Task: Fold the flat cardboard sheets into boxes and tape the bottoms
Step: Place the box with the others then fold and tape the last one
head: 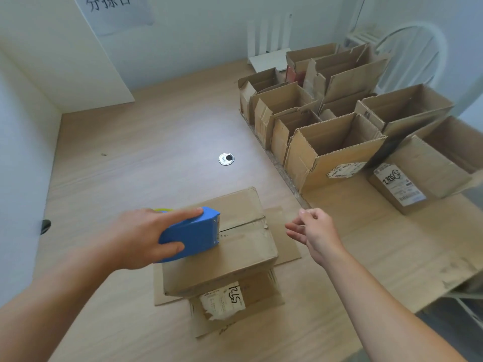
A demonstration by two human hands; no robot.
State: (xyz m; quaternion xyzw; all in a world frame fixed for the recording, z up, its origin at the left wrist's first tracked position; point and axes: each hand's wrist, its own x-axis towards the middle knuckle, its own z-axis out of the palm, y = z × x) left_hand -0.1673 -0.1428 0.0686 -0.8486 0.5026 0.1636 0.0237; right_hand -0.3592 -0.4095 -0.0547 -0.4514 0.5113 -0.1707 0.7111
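Box (235,259) worn, flaps closed | left hand (136,236) grips blue dispenser (193,232) | right hand (316,231) loose, empty

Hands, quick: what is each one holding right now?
Left hand: grips the blue plastic tape dispenser, set on the upturned brown cardboard box.
Right hand: open, fingers relaxed, holding nothing, beside the box.

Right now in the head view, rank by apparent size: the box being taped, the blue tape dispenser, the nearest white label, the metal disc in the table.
1. box
2. tape dispenser, partly under the left hand
3. label, somewhat smaller
4. metal disc, farther away but clearly smallest
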